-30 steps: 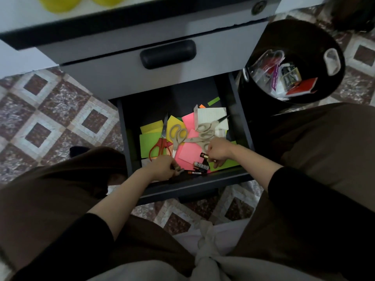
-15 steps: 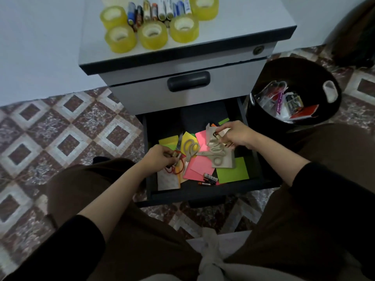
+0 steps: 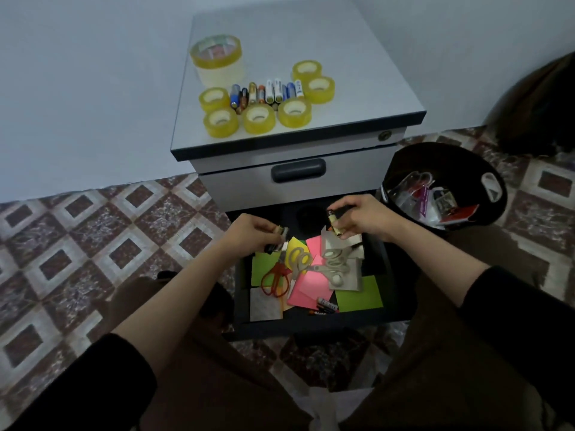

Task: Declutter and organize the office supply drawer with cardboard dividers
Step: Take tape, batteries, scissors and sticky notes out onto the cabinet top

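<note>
A: Hands first. Left?

B: Left hand (image 3: pixel 255 234) is over the drawer's back left corner, fingers curled round a small bunch of batteries (image 3: pixel 281 233). Ends poke out past the fingers; can't count them.

A: Right?

B: Right hand (image 3: pixel 364 217) is over the back right, thumb and fingers pinching one gold battery (image 3: pixel 333 223), held roughly upright. Both hands are clear of the contents below.

A: Drawer?

B: Lower drawer (image 3: pixel 311 326) is pulled out, dark inside. Red scissors (image 3: pixel 273 279) lie on the left, with two beige scissors (image 3: pixel 300 259) just beside them, overlapping toward the middle. All of them lie on loose pink notes (image 3: pixel 311 283) and green notes (image 3: pixel 357 295). A few loose batteries (image 3: pixel 325 304) lie at the front edge of the pink paper.

A: Cabinet top?

B: Cabinet top (image 3: pixel 342 57) has a row of batteries (image 3: pixel 267 91) laid side by side, ringed by six small yellow tape rolls (image 3: pixel 258 118). One large tape roll (image 3: pixel 216 54) is behind them, to the left.

A: Anything else?

B: Black bin (image 3: pixel 404 169) is on the floor right of the cabinet, with plastic packaging inside. The floor is patterned tile.
</note>
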`<state>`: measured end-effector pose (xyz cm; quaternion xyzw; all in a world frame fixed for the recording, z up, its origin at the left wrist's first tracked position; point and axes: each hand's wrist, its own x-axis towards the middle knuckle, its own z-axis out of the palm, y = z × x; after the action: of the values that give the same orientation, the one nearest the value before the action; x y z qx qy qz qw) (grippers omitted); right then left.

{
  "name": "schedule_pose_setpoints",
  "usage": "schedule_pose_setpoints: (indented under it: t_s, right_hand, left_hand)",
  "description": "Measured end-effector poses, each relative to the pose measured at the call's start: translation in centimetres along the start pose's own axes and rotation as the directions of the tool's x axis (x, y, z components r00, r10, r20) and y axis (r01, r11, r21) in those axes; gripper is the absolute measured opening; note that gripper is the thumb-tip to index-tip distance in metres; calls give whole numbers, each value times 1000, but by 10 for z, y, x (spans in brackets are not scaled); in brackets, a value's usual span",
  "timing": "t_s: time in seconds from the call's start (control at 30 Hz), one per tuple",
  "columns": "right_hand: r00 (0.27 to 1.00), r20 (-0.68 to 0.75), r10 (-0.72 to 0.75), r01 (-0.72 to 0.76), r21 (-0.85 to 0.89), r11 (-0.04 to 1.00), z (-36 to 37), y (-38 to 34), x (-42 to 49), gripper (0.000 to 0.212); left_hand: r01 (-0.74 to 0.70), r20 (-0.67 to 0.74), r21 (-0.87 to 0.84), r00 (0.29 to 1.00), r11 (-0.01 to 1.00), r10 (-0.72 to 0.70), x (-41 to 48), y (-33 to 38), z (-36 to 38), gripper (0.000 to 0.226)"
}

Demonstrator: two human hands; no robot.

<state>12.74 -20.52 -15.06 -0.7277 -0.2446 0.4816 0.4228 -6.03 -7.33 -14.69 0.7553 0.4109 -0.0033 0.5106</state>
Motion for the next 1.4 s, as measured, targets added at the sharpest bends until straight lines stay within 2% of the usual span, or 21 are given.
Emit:
schedule_pose_setpoints:
  t_s: [0.17, 0.37, 0.53, 0.7, 0.8, 0.9, 1.0, 1.23, 1.4]
  right_hand:
    - [993, 48, -110, 109, 35, 993, -6, -52, -6, 33]
    - [969, 24, -248, 245, 73, 967, -9, -122, -6, 29]
    - [950, -35, -310, 311, 37, 950, -10, -169, 12, 28]
    - [944, -140, -299, 295, -45, 954, -19, -201, 40, 25]
    - [937, -193, -292, 256, -191, 948, -24, -214, 54, 20]
    - [941, -200, -272, 220, -249, 943, -23, -220, 67, 17]
    - [943, -205, -264, 193, -313, 930, -18, -221, 79, 13]
    - [937, -177, -300, 168, -524, 835, -7, -226, 95, 24]
    - [928, -212, -308, 133, -583, 801, -8, -226, 100, 27]
  left_hand:
    - [-77, -33, -105, 997, 992, 74, -1, 46, -28, 6]
    - [-161, -72, -171, 986, 972, 151, 4, 107, -70, 7]
    - [-143, -184, -180, 977, 973, 110, 25, 138, -98, 9]
    - [-105, -233, -189, 971, 976, 60, 50, 160, -115, 11]
    - [-63, -237, -148, 971, 987, 26, 66, 167, -126, 15]
    - [-28, -244, -97, 970, 995, 4, 79, 172, -133, 24]
    - [-9, -241, -67, 971, 998, -8, 88, 176, -136, 24]
    - [65, -252, 4, 966, 998, -62, 106, 185, -132, 27]
    - [94, -254, 39, 964, 995, -81, 111, 188, -128, 29]
